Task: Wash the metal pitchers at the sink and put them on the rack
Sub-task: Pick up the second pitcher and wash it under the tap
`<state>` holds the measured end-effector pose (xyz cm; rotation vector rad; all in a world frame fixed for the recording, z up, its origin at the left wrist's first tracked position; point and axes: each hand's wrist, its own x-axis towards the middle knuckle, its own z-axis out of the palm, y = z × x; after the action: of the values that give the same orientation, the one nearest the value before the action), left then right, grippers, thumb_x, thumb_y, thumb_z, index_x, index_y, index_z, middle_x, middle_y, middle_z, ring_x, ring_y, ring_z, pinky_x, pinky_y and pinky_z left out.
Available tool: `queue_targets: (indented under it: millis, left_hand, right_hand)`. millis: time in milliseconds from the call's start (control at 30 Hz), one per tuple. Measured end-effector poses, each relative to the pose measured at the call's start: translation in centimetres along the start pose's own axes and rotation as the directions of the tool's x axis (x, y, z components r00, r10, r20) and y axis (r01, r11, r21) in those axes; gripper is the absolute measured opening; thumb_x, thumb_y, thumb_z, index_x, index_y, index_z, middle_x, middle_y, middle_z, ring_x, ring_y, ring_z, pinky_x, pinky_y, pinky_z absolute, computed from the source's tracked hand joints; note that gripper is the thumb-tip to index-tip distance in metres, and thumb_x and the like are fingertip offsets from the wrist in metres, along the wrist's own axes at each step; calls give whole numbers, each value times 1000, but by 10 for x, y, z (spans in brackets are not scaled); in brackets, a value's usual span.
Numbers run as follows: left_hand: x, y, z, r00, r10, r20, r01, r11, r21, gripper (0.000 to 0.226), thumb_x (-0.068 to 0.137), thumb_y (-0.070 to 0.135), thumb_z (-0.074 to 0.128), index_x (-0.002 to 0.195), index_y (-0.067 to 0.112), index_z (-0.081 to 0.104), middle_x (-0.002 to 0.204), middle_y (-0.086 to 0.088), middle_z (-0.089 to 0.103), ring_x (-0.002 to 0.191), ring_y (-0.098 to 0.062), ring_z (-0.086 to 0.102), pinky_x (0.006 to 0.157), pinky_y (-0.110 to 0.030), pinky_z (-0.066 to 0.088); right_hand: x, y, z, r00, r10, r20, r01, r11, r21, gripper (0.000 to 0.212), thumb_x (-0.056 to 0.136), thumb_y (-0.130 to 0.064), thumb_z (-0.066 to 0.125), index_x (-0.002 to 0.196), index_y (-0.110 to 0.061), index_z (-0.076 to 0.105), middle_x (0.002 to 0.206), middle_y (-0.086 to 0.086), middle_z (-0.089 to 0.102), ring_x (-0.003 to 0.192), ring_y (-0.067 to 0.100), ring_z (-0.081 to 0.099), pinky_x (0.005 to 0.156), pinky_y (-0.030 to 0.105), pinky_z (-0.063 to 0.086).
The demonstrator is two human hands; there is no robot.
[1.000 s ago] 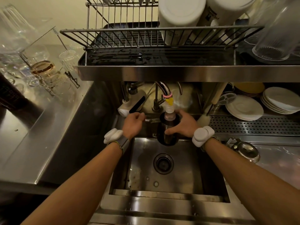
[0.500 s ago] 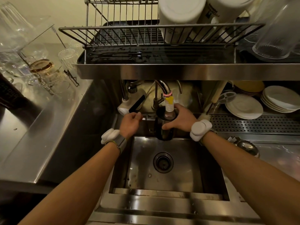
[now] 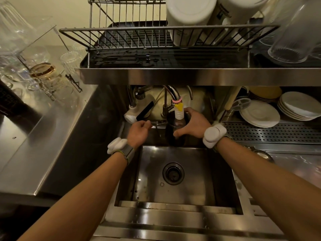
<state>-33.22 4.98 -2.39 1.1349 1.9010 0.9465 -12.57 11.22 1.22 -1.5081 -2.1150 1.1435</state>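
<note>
Your right hand (image 3: 193, 126) grips the pitcher (image 3: 169, 133) | your left hand (image 3: 139, 133) curled, grip unclear | wet steel: rigid, slippery; hold mid-body.

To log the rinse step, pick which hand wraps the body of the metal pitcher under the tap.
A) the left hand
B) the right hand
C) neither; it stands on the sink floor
B: the right hand curls round the body of the metal pitcher, holding it under the tap nozzle, above the floor of the sink.
</note>
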Motion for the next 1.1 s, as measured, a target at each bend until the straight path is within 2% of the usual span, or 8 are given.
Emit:
queue_targets:
  millis: [167, 367, 500, 567, 633, 700, 833, 1100]
  left_hand:
    - [0, 6, 2, 999, -2, 34, 4, 999, -54, 33, 99, 35, 42, 77, 20, 63, 81, -1, 63, 82, -17, 56, 84, -36, 45]
    - [-15, 19, 17, 961, 17, 276, 10, 995, -96, 25, 95, 32, 52, 85, 15, 67, 83, 0, 66, 82, -11, 60, 79, -27, 44]
    - [-19, 13, 27, 950, 7, 313, 11, 998, -56, 29, 93, 23, 57, 65, 14, 60, 65, -1, 54, 65, -13, 51, 67, -27, 42]
    - [-20, 11, 31, 961, 26, 274, -51, 995, 86, 31, 90, 25, 59, 60, 20, 56, 63, 1, 52, 66, -14, 52, 67, -28, 41]
    - [-18, 6, 32, 971, 59, 233, -142, 923, 358, 27, 88, 33, 59, 63, 23, 55, 72, 1, 57, 82, -20, 57, 82, -35, 38]
    - [-19, 6, 29, 978, 85, 191, -172, 848, 501, 24, 87, 38, 57, 69, 22, 55, 82, 0, 60, 93, -23, 57, 85, -36, 28]
    - [-18, 7, 21, 969, 207, 137, -248, 761, 600, 23, 86, 38, 58, 72, 20, 59, 82, -1, 63, 95, -25, 57, 81, -35, 20]
    - [-12, 16, 21, 847, 468, 253, -457, 397, 796, 26, 87, 38, 51, 82, 17, 65, 96, -1, 66, 101, -24, 53, 87, -39, 22]
  right_hand:
    - [-2, 7, -4, 1000, 5, 4, -5, 1000, -28, 93, 55, -23, 90, 135, -17, 42, 132, 2, 53, 118, 19, 52, 88, 22, 40]
    - [-12, 16, 17, 1000, 11, -11, -9, 994, 110, 92, 55, -22, 90, 134, -16, 43, 121, -4, 55, 109, 12, 52, 79, 12, 37]
    - [-19, 41, 28, 994, 68, 83, -82, 982, 170, 103, 50, -26, 92, 137, -17, 38, 135, 0, 50, 124, 17, 47, 100, 29, 40]
    - [-22, 51, 26, 982, 105, 155, -134, 973, 188, 113, 48, -28, 93, 142, -18, 32, 143, 3, 44, 133, 23, 42, 108, 40, 39]
    - [-23, 58, 25, 971, 152, 183, -181, 972, 152, 116, 50, -27, 92, 146, -19, 27, 147, 7, 38, 133, 27, 40, 108, 44, 40]
    - [-25, 61, 23, 967, 173, 185, -197, 973, 122, 113, 52, -27, 92, 145, -19, 28, 147, 9, 38, 129, 27, 43, 105, 44, 42]
    - [-26, 62, 26, 970, 161, 181, -178, 981, 81, 104, 56, -27, 90, 143, -17, 33, 144, 8, 42, 126, 26, 46, 103, 42, 44]
    - [-21, 63, 24, 976, 156, 150, -169, 983, 77, 103, 55, -25, 90, 142, -14, 35, 141, 8, 44, 125, 25, 47, 103, 40, 44]
